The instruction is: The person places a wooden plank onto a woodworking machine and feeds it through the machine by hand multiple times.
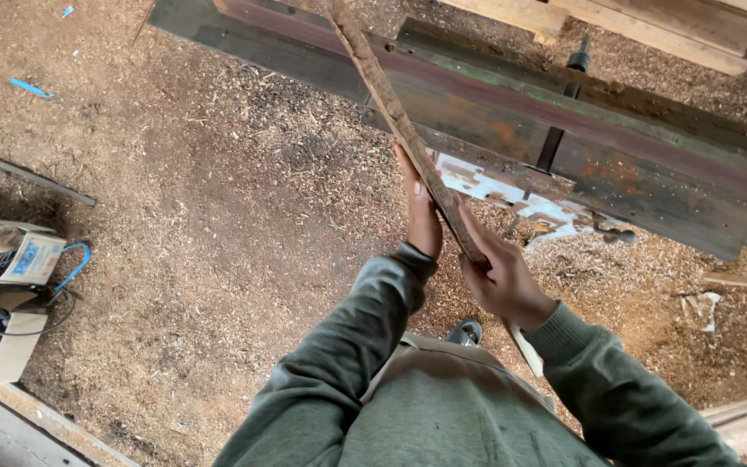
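Both hands are closed around the near end of a long, thin plank (395,117), the left hand (422,218) clasping its edge from the nine o'clock side and the right hand (501,278) gripping the very end from four o'clock. Rough, brown and weathered, with a pale chipped edge, the plank slants up from the hands toward eleven o'clock, crossing a rusty steel beam (564,130) above the sawdust floor (218,216).
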